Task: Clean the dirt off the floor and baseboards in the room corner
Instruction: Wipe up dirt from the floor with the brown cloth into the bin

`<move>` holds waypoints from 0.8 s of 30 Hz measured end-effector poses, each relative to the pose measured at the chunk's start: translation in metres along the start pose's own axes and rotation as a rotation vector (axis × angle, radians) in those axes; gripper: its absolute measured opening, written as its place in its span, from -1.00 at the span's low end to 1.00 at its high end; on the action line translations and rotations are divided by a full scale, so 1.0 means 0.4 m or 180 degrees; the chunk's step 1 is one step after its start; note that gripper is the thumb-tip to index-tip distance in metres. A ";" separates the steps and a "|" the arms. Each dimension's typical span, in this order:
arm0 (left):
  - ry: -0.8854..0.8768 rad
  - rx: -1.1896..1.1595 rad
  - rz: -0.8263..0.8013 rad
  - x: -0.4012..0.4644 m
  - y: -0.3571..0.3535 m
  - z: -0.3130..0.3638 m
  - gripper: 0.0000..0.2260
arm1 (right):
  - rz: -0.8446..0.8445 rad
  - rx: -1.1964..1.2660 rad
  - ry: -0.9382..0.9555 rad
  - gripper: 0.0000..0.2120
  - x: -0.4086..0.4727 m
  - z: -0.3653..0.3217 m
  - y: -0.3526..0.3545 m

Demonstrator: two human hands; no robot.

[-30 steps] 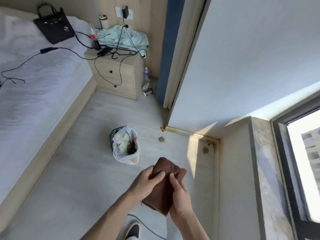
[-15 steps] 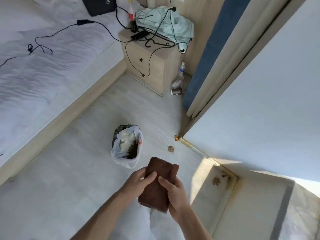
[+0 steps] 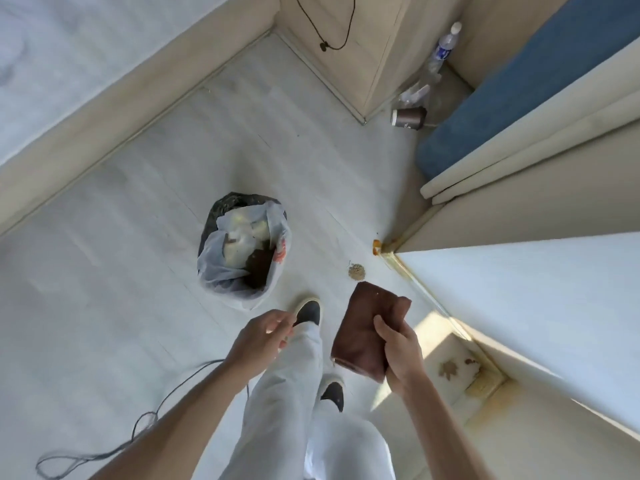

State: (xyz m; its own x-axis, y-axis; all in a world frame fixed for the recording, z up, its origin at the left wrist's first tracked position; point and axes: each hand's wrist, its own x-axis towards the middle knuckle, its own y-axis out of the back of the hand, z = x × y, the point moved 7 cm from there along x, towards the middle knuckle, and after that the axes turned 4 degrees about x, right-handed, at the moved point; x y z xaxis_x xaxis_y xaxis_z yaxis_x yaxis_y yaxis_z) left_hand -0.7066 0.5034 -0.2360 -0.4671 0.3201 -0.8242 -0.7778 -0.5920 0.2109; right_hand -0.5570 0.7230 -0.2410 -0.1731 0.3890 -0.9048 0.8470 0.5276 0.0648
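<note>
My right hand [image 3: 401, 355] grips a folded brown cloth [image 3: 363, 327] in the air above the floor. My left hand [image 3: 263, 337] hangs apart from it, fingers loosely curled, holding nothing. A small pile of brown dirt [image 3: 356, 271] lies on the pale floor just beyond the cloth. More brown stains [image 3: 448, 369] mark the sunlit floor in the room corner at the right. The baseboard [image 3: 420, 289] along the white wall looks yellowed, with an orange spot [image 3: 376, 245] at its end.
A small bin lined with a white bag [image 3: 242, 251] stands on the floor ahead of my shoes. A paper cup [image 3: 408, 117] and plastic bottle [image 3: 443, 50] lie beside the wooden nightstand [image 3: 349, 53]. A dark cable [image 3: 145, 420] runs across the floor at the lower left. The bed edge [image 3: 114, 109] is at left.
My left hand has let go of the cloth and moved left; only my right hand holds it now. The view has tilted down towards the floor and my legs.
</note>
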 end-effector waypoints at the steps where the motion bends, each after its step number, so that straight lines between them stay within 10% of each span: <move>1: 0.0003 0.0042 0.0028 0.048 0.000 -0.022 -0.66 | 0.0018 -0.0095 -0.0017 -0.75 0.053 0.006 0.005; 17: 0.0038 0.0278 0.0080 0.650 -0.181 -0.459 -0.82 | 0.0119 -0.1825 -0.0261 -0.76 0.741 0.251 0.063; 24: -0.0254 0.0053 0.0649 0.863 -0.210 -0.498 -0.80 | -0.0079 -0.2451 0.0690 -0.58 1.073 0.010 -0.168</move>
State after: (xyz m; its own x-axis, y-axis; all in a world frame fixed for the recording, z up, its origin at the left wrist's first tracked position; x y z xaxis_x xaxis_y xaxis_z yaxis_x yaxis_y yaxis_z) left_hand -0.7188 0.5165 -0.6430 -0.6467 0.2528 -0.7196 -0.6703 -0.6384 0.3782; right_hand -0.6863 0.8515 -0.6352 -0.3480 0.4667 -0.8131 0.2703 0.8804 0.3897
